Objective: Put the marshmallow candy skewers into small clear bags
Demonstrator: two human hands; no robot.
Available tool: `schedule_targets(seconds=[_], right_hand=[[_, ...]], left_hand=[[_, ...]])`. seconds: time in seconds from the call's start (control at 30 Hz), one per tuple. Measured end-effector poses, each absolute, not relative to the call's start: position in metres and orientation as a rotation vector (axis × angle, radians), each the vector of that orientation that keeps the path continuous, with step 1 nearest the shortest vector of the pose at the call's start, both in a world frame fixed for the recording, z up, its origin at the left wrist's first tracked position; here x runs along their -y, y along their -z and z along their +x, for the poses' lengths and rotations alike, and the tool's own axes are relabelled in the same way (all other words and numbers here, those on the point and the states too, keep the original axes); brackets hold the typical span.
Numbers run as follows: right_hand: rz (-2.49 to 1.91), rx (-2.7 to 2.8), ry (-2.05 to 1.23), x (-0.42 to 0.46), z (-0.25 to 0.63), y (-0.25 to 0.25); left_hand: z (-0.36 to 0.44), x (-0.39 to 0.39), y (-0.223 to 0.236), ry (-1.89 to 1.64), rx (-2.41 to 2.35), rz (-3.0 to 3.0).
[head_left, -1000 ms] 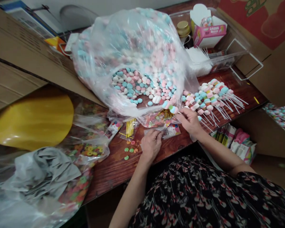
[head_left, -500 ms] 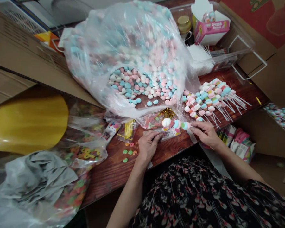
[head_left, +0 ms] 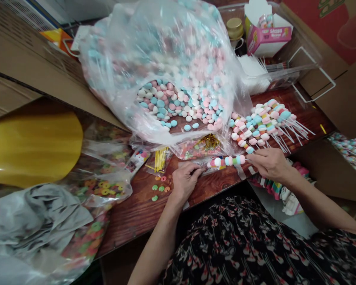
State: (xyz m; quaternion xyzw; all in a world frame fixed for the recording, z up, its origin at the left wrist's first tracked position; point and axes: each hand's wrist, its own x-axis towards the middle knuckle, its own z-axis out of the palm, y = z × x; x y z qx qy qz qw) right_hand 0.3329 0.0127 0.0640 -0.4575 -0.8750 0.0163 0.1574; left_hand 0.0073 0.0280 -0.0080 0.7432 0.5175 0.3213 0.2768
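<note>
My right hand (head_left: 271, 164) pinches the white stick of a candy skewer (head_left: 230, 160), held level with its sweets pointing left. Pink, white and blue marshmallows are threaded on it with a green piece between. My left hand (head_left: 186, 179) is closed, thumb and finger pinching the edge of a small clear printed bag (head_left: 221, 168) on the table. The skewer's left tip is over or inside this bag; I cannot tell which. Beyond my right hand lies a pile of finished-looking skewers (head_left: 264, 120), sticks pointing right.
A big clear sack of marshmallows (head_left: 166, 51) lies open at the back. Loose gummy rings (head_left: 156, 188) and gold twist ties (head_left: 160, 159) are near my left hand. Bags of gummy rings (head_left: 103, 188) lie left. A clear bin (head_left: 302, 65) stands back right.
The skewer has come down and levelled out, shifting slightly right, its left end now at the bag. My right hand moved right along with it. The left hand stays nearly in place.
</note>
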Motion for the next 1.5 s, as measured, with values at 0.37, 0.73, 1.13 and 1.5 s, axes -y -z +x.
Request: schedule_targets(seconds=[0.37,0.73,1.13,1.5], right_hand=[[-1.093,2.707,0.076,-0.023,0.303,-0.075],[-0.913,2.582,0.232,-0.028,0.313,-0.083],[-0.771,2.484,0.528,-0.006,0.318,-0.096],[-0.811,2.473,0.512,-0.007,0.308,-0.081]], left_hand=[[0.012,-0.027,0.01,-0.776,-1.265,2.148],[0.009,-0.027,0.008,-0.871,-1.191,2.257],[0.014,-0.026,0.005,-0.801,-1.224,2.237],[0.018,-0.025,0.004,-0.812,-1.156,2.216]])
